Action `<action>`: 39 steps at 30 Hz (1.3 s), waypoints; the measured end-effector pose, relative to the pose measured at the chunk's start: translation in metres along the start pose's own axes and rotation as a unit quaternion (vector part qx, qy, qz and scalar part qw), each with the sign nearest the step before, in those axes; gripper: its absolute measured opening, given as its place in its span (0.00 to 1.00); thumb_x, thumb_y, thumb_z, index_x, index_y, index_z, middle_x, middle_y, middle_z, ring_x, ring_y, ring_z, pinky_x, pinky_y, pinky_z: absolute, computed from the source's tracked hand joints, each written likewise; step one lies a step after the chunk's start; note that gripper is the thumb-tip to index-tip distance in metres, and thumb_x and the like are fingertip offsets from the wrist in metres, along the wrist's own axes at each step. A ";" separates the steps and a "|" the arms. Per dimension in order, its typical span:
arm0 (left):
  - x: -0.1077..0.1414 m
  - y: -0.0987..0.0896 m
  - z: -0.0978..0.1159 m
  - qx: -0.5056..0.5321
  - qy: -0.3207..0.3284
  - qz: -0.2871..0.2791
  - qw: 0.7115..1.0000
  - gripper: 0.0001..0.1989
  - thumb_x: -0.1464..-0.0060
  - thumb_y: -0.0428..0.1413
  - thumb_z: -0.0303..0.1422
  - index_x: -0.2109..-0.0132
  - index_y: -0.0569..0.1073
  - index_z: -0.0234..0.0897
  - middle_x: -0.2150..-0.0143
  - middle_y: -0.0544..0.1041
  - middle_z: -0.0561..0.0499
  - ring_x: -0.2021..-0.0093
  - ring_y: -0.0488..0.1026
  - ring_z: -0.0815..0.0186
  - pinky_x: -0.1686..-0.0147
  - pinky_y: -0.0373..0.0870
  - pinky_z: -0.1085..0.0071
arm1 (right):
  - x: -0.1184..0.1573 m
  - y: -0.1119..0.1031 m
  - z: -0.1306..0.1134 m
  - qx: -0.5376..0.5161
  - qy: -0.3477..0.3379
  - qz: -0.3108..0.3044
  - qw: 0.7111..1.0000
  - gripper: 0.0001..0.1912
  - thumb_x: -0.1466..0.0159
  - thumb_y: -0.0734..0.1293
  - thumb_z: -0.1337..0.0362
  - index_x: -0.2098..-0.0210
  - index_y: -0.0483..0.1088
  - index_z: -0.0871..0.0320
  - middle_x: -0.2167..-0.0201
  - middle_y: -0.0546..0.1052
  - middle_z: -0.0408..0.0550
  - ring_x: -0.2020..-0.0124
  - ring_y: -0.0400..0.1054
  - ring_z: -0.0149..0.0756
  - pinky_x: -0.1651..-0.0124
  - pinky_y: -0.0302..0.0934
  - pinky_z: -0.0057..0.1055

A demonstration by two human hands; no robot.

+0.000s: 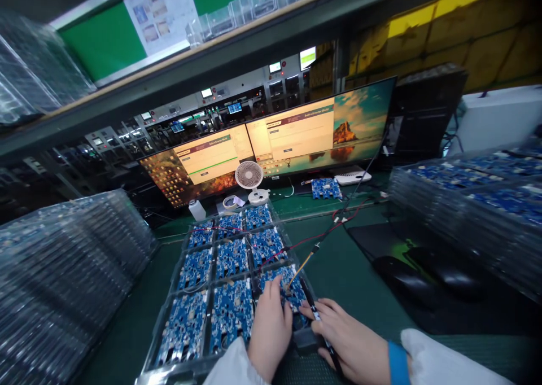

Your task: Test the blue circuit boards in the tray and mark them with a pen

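Observation:
My left hand [271, 323] rests with bent fingers on a blue circuit board [292, 275] in the near right compartment of a clear plastic tray [169, 311]. Its thumb and fingers close on the board's left part, though the fingertips are partly hidden. A thin yellow cable end [300, 269] runs down to that board, close to my left fingertips. In my right hand [342, 334] is a slim black pen [311, 300] with white markings, slanting along the tray's right edge. My right fingertips reach the board's near right corner. More blue boards [232, 258] fill the other compartments.
Tall stacks of clear trays stand left [80, 266] and right [461, 215]. Two monitors [292, 136] span the back behind a small white fan [249, 176]. Two black mice [406, 280] lie on a dark mat [364, 235]. Red and black wires [334, 224] cross the bench.

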State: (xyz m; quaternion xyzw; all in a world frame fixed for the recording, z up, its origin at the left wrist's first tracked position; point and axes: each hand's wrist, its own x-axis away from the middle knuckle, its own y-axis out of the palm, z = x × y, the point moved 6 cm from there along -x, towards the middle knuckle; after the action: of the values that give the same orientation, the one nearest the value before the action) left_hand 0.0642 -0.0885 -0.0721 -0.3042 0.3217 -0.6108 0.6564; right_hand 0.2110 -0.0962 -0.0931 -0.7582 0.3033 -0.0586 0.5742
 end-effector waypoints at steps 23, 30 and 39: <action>-0.003 0.002 -0.003 -0.009 -0.030 -0.011 0.999 0.27 0.45 0.42 0.27 0.38 0.61 0.34 0.43 0.70 0.40 0.43 0.67 0.57 0.42 0.61 0.62 | 0.103 -0.058 0.188 0.148 0.247 0.146 0.946 0.16 0.39 0.57 0.62 0.57 0.72 0.54 0.45 0.71 0.57 0.45 0.65 0.47 0.49 0.66 0.44; -0.001 0.000 -0.001 -0.001 -0.030 -0.020 0.999 0.26 0.45 0.41 0.27 0.39 0.62 0.34 0.44 0.71 0.40 0.44 0.68 0.56 0.43 0.63 0.59 | 0.107 -0.059 0.190 0.136 0.244 0.140 0.950 0.16 0.38 0.58 0.60 0.54 0.72 0.53 0.45 0.70 0.55 0.44 0.65 0.46 0.48 0.66 0.43; -0.002 -0.002 0.003 -0.008 -0.030 -0.041 0.999 0.26 0.44 0.41 0.27 0.39 0.62 0.31 0.43 0.70 0.38 0.43 0.67 0.55 0.41 0.61 0.57 | 0.109 -0.055 0.194 0.120 0.248 0.142 0.951 0.17 0.39 0.59 0.60 0.54 0.72 0.52 0.44 0.70 0.52 0.44 0.64 0.47 0.48 0.66 0.45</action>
State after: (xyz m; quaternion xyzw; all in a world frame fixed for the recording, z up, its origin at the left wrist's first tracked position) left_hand 0.0651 -0.0864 -0.0691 -0.3407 0.2944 -0.6254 0.6373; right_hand 0.4057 0.0166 -0.1364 -0.5945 0.5315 -0.1984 0.5698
